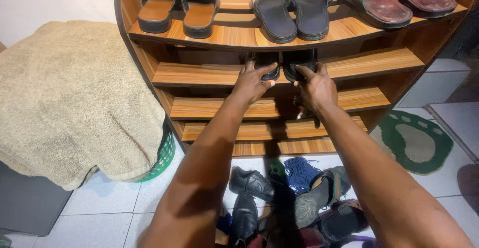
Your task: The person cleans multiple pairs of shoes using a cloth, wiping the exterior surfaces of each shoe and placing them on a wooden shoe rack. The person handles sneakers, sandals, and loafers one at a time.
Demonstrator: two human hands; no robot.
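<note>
Left hand [253,82] grips one black slipper [266,61], right hand [315,87] its mate [299,61], on the wooden rack's [199,73] second shelf.

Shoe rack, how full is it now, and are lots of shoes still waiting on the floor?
The top shelf already holds three pairs of sandals. In hand: the left hand and right hand each touch one of the black slippers on the second shelf. The lower shelves look bare, and a pile of shoes lies on the floor below.
</note>
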